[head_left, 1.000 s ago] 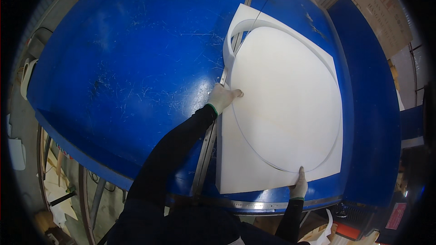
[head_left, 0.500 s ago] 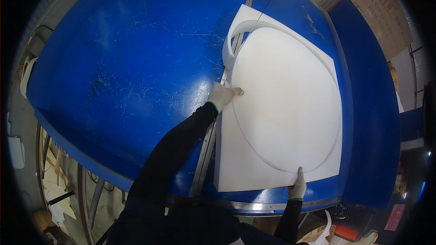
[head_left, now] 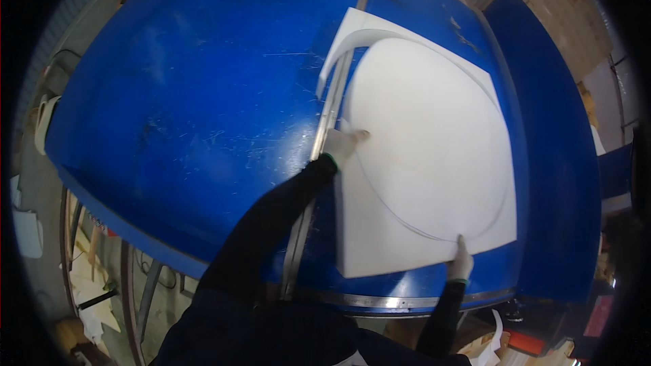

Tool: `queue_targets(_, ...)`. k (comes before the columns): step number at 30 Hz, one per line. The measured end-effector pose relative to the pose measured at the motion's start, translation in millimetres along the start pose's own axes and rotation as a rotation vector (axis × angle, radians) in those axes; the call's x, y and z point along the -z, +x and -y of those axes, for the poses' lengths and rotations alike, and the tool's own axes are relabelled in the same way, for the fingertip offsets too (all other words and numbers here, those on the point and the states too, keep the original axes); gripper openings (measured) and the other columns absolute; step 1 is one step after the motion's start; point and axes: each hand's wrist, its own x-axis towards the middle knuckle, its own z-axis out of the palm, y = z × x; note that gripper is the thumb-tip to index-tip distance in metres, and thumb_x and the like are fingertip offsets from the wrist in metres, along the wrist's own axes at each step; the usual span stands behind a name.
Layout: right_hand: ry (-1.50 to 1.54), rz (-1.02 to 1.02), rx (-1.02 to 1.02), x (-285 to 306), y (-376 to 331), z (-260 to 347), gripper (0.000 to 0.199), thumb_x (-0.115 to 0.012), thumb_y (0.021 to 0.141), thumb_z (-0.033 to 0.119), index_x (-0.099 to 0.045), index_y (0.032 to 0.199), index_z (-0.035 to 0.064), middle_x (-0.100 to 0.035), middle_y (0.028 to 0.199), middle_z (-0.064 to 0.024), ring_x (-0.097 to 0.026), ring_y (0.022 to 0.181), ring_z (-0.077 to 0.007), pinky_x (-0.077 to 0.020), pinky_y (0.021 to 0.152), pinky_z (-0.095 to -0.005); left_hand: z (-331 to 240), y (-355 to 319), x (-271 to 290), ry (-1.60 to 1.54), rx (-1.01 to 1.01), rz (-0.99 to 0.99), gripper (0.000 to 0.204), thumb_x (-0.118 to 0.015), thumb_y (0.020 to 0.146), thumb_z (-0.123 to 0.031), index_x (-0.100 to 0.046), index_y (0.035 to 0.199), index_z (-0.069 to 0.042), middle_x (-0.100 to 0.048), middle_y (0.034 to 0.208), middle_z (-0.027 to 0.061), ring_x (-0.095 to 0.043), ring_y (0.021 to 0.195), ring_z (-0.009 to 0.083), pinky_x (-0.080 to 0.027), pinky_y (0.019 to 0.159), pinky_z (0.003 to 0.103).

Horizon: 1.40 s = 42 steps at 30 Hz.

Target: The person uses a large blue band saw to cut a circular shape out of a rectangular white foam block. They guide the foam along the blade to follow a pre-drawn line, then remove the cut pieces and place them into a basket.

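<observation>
Two gloved hands meet the white block (head_left: pixel 380 254) on the blue table (head_left: pixel 190 88). Nearest, the right hand (head_left: pixel 461 262) holds its five o'clock edge, thumb on top beside the cut line; the block spreads toward eleven o'clock. For the left hand (head_left: pixel 346 146), at the block's nine o'clock side, the block lies toward three; how closed that hand is, I cannot tell. Beyond, an outer strip (head_left: pixel 339 46) stands apart from the rounded inner piece (head_left: pixel 434 135); half a second ago its end lay against it. Far toward two o'clock, a brown board (head_left: pixel 563 27) carries red print.
</observation>
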Motion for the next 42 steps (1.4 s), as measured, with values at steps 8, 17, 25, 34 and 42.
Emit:
queue_targets(8,0.113,-0.113,-0.016,96,-43,-33,0.040,-0.074,0.095,0.027,-0.067,0.119,-0.0049,-0.068,0.107,-0.0112,-0.069,0.096,-0.0221,-0.0595,0.075,-0.0381,-16,-69,-26,-0.468,0.174,0.497,0.082,-0.081,0.084,-0.016,-0.033,0.143,0.014,-0.063,0.127,0.0246,-0.069,0.110,0.0284,-0.057,0.093,0.035)
queue_targets(17,0.353,-0.280,0.014,133,-140,-65,0.053,-0.070,0.098,0.020,-0.052,0.140,-0.0066,-0.063,0.130,-0.0144,-0.064,0.115,-0.0277,-0.0564,0.094,-0.0407,-7,-132,-58,-0.183,0.038,0.664,0.065,-0.083,0.082,-0.021,-0.049,0.128,0.009,-0.067,0.114,0.0193,-0.069,0.104,0.0262,-0.056,0.088,0.036)
queue_targets(25,-0.145,-0.444,0.002,247,-128,-107,0.044,-0.065,0.099,0.025,-0.063,0.124,-0.0111,-0.071,0.117,-0.0158,-0.067,0.104,-0.0224,-0.0543,0.089,-0.0355,-20,-190,-61,-0.155,-0.016,0.934,0.060,-0.083,0.081,-0.044,-0.073,0.099,0.012,-0.074,0.102,0.0198,-0.067,0.100,0.0225,-0.054,0.084,0.037)
queue_targets(34,0.282,-0.389,0.135,181,-172,-106,0.094,-0.074,0.089,0.007,-0.013,0.161,-0.0003,-0.045,0.148,-0.0217,-0.053,0.131,-0.0300,-0.0494,0.106,-0.0389,-35,-140,-119,-0.444,0.175,1.009,0.057,-0.076,0.092,-0.039,-0.060,0.135,-0.005,-0.068,0.126,0.0103,-0.067,0.112,0.0235,-0.057,0.094,0.040)
queue_targets(42,0.246,-0.562,0.184,228,-153,-150,0.100,-0.067,0.077,-0.013,-0.016,0.161,0.0009,-0.047,0.148,-0.0191,-0.056,0.129,-0.0305,-0.0480,0.109,-0.0397,-142,-178,-114,-0.503,-0.148,1.079,0.039,-0.067,0.094,-0.031,-0.067,0.122,-0.003,-0.067,0.123,0.0167,-0.064,0.115,0.0281,-0.050,0.101,0.036)
